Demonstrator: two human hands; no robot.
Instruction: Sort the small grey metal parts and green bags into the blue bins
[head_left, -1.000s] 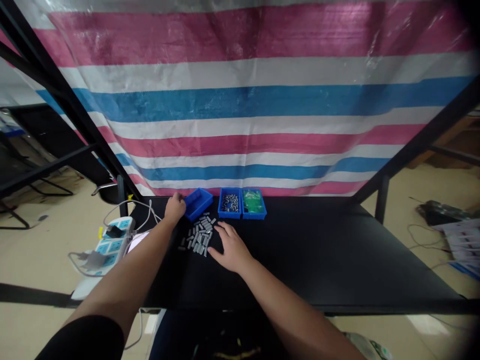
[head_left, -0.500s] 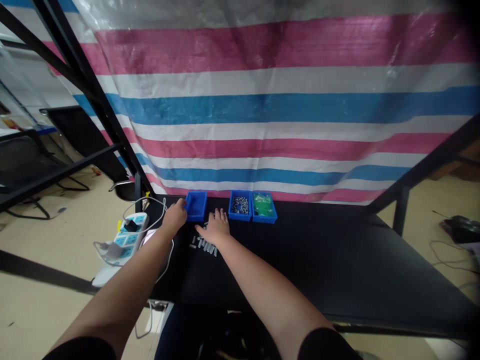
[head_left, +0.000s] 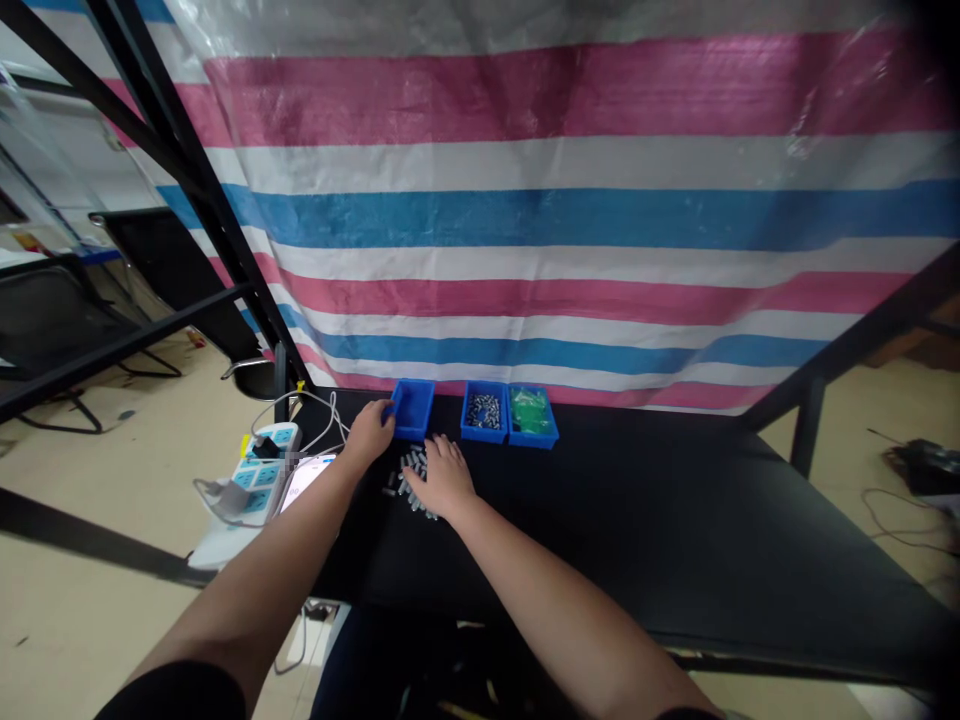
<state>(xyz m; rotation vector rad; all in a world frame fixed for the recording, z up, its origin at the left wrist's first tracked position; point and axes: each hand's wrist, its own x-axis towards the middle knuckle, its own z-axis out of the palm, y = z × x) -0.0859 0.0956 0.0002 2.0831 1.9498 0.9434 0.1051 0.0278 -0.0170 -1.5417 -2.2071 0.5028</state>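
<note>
An empty blue bin (head_left: 412, 408) stands near the back edge of the black table, and my left hand (head_left: 370, 432) grips its left side. Just in front of that bin lies a pile of small grey cylindrical pieces (head_left: 414, 478). My right hand (head_left: 447, 474) rests over the right part of the pile, fingers stretched out, hiding some pieces. To its right is a second blue bin with small metal parts (head_left: 484, 411). Against that one sits a third bin holding a green bagged item (head_left: 531, 412).
On the left, a white power strip (head_left: 262, 480) with plugs and cables lies beside a lit phone (head_left: 309, 476). Black frame posts (head_left: 217, 230) rise at both ends of the table (head_left: 645, 520). A striped plastic sheet (head_left: 525, 220) hangs behind.
The left bin has shifted right with my left hand, closer to the middle bin. My right hand has moved slightly right and nearer to me, and more of the phone shows.
</note>
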